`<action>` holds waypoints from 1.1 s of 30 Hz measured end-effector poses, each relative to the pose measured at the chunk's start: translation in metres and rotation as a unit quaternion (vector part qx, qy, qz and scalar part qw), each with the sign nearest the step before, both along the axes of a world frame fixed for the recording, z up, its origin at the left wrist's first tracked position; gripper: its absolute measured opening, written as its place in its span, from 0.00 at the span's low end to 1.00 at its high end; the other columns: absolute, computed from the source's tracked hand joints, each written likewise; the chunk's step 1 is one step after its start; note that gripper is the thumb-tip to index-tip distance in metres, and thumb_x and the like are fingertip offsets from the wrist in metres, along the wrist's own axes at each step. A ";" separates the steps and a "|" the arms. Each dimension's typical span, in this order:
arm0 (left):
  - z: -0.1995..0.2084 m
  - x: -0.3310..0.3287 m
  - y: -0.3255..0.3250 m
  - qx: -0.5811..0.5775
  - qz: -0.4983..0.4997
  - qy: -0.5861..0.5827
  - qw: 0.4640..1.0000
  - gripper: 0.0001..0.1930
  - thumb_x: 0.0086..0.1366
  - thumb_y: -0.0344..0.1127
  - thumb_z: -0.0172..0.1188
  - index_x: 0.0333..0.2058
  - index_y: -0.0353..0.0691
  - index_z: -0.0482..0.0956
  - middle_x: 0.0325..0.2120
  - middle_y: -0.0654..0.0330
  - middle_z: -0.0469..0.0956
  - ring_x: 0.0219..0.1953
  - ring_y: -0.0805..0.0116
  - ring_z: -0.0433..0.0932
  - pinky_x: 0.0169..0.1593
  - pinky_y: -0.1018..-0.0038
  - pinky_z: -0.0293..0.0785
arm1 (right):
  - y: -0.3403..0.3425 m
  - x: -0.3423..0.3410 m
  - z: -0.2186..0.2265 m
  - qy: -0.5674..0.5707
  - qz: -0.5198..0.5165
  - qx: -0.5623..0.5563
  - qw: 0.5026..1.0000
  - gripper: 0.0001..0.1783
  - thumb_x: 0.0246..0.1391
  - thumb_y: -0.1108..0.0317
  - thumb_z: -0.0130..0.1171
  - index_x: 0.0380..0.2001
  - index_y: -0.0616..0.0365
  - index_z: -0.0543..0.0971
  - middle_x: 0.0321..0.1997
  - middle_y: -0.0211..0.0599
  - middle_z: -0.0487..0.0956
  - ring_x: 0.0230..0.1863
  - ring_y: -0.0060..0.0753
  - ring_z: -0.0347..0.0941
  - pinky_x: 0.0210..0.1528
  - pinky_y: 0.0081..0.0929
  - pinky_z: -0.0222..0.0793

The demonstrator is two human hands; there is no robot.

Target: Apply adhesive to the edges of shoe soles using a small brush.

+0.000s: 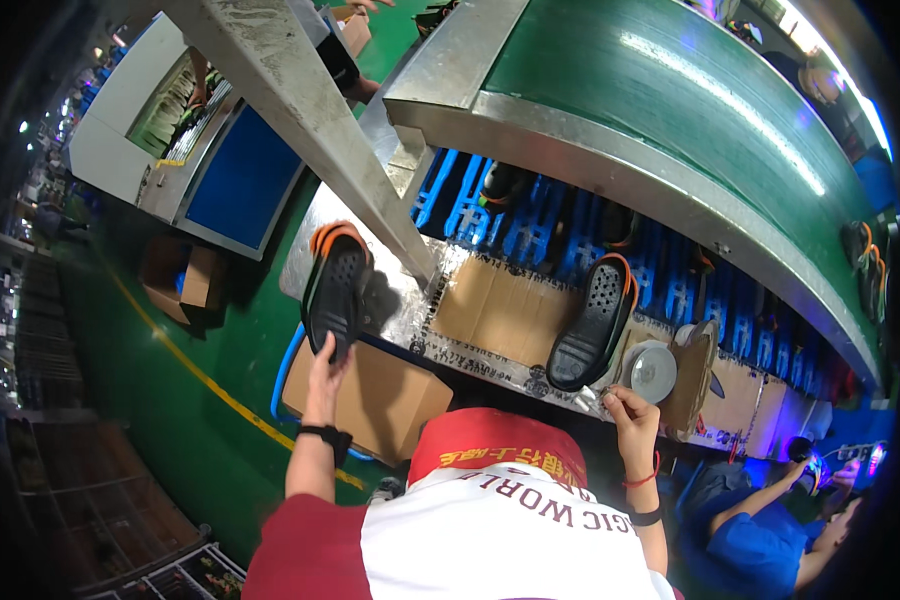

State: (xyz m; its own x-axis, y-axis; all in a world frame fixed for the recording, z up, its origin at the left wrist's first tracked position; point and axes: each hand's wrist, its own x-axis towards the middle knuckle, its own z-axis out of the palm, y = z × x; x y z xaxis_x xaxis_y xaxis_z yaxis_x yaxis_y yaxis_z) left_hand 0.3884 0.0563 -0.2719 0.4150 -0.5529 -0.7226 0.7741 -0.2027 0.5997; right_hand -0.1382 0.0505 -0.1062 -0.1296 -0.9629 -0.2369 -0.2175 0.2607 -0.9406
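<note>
Left hand (326, 362) grips the heel end of a black perforated sandal with orange straps (336, 288), fingers wrapped round it, sandal lying on the metal workbench edge (305, 262) above an open brown cardboard box (390, 395). Mid-bench: flat brown cardboard sheet (505, 305). Second black perforated sandal with orange trim (592, 322) lies on the bench, heel near the right hand (630, 415). Right fingers pinched closed on something small, can't tell what. Round white tin (654, 371) just beside. Green conveyor belt (670, 95) beyond.
</note>
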 end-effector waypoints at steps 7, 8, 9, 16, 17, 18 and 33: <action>0.035 -0.119 0.096 -0.016 -0.114 -0.069 0.991 0.29 0.58 0.40 0.68 0.56 0.45 0.68 0.49 0.58 0.73 0.50 0.61 0.72 0.54 0.56 0.69 | 0.017 -0.026 -0.020 -0.011 -0.036 0.037 0.999 0.10 0.54 0.70 0.63 0.35 0.68 0.82 0.28 0.27 0.79 0.29 0.14 0.69 0.33 0.15 0.65; 0.030 -0.129 0.091 -0.021 -0.125 -0.060 0.990 0.31 0.58 0.41 0.68 0.58 0.45 0.67 0.52 0.58 0.72 0.52 0.61 0.72 0.55 0.55 0.68 | 0.019 -0.030 -0.024 -0.013 -0.044 0.033 0.998 0.10 0.54 0.70 0.63 0.35 0.68 0.82 0.28 0.27 0.79 0.29 0.14 0.69 0.32 0.15 0.65; 0.028 -0.139 0.081 -0.012 -0.136 -0.059 0.989 0.32 0.59 0.39 0.67 0.60 0.45 0.64 0.55 0.57 0.70 0.56 0.59 0.70 0.57 0.54 0.66 | 0.019 -0.032 -0.023 -0.015 -0.052 0.033 0.998 0.11 0.54 0.69 0.63 0.35 0.68 0.82 0.27 0.26 0.78 0.28 0.14 0.68 0.31 0.15 0.64; 0.032 -0.199 -0.030 0.025 -0.112 -0.151 0.982 0.34 0.56 0.39 0.70 0.59 0.40 0.64 0.55 0.54 0.67 0.55 0.58 0.68 0.55 0.56 0.67 | 0.022 -0.059 -0.037 0.030 -0.090 0.012 0.995 0.10 0.54 0.69 0.63 0.35 0.67 0.82 0.25 0.22 0.77 0.26 0.11 0.65 0.28 0.14 0.60; 0.022 -0.199 -0.032 0.026 -0.114 -0.151 0.982 0.34 0.56 0.39 0.70 0.59 0.40 0.64 0.55 0.54 0.67 0.55 0.58 0.68 0.55 0.56 0.67 | 0.023 -0.062 -0.042 0.036 -0.095 -0.005 0.995 0.10 0.54 0.70 0.63 0.35 0.67 0.82 0.24 0.23 0.77 0.24 0.11 0.63 0.26 0.14 0.59; 0.001 -0.194 -0.033 0.062 -0.094 -0.330 0.937 0.35 0.53 0.39 0.71 0.57 0.40 0.64 0.55 0.52 0.65 0.56 0.55 0.66 0.57 0.56 0.63 | 0.022 -0.063 -0.041 0.036 -0.094 -0.004 0.995 0.10 0.54 0.70 0.63 0.35 0.67 0.82 0.24 0.23 0.77 0.24 0.11 0.63 0.26 0.14 0.59; 0.094 -0.172 -0.101 -0.017 -0.396 -0.881 0.260 0.13 0.57 0.33 0.60 0.39 0.37 0.71 0.39 0.51 0.69 0.42 0.50 0.69 0.43 0.59 0.68 | 0.002 -0.071 -0.064 0.381 -0.051 -0.135 0.913 0.06 0.57 0.69 0.56 0.35 0.58 0.75 0.40 0.44 0.75 0.36 0.53 0.76 0.36 0.42 0.71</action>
State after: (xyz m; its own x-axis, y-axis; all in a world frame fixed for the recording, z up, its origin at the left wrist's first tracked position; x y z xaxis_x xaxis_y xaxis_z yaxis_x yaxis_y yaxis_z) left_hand 0.2167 -0.0448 -0.1776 -0.1673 -0.9626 0.2131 -0.9834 0.1475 -0.1057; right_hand -0.2088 0.0524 -0.1702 -0.2492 -0.9466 0.2044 -0.8233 0.0959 -0.5595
